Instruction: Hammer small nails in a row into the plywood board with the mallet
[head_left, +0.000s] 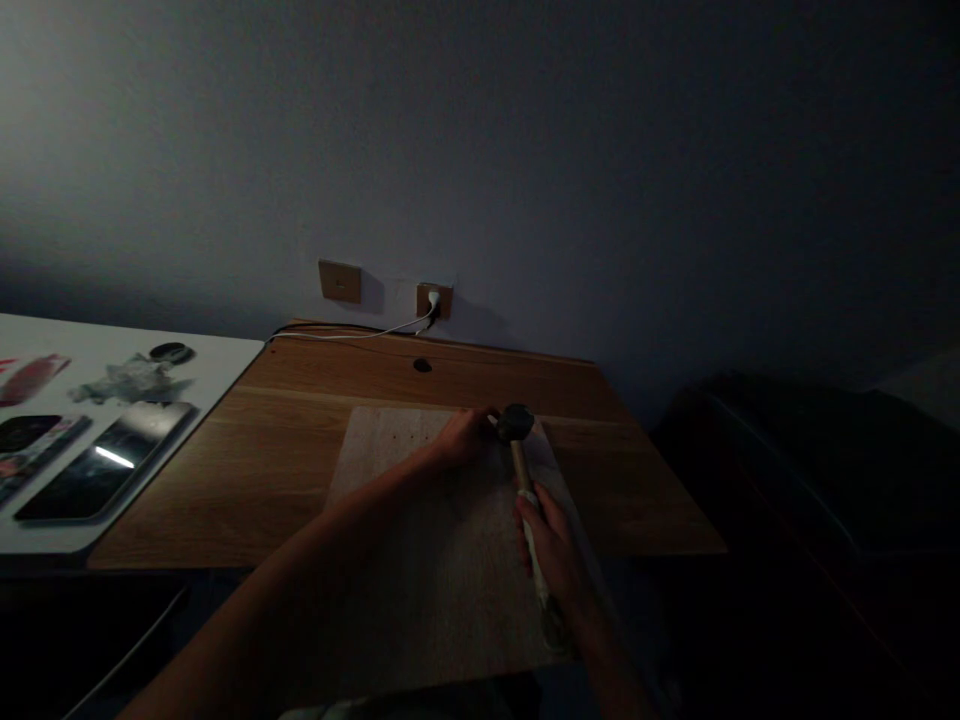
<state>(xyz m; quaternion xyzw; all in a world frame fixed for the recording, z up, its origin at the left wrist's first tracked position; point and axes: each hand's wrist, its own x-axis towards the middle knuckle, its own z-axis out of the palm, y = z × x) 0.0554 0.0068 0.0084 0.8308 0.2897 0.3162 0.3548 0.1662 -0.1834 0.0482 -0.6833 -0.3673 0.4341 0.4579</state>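
Note:
My right hand [551,535] is wrapped round the light handle of a hammer [520,462], whose dark, rounded head sits at the far right part of a pale wooden board [450,570]. Close beside the hammer head, my left hand [463,437] rests on the board with its fingers drawn together in a pinch. Whatever lies between those fingertips is too small and dark to make out. Several tiny dark dots [411,437] mark the board to the left of my left hand; I cannot tell whether they are holes or nail heads.
Under the board is a brown wooden table [285,420] with a round cable hole [422,366]. A white table [225,350] at left bears a tablet-like device [105,465], crumpled clear plastic [131,378] and a dark round object [171,352]. A white cable [360,334] runs to a wall socket [442,296].

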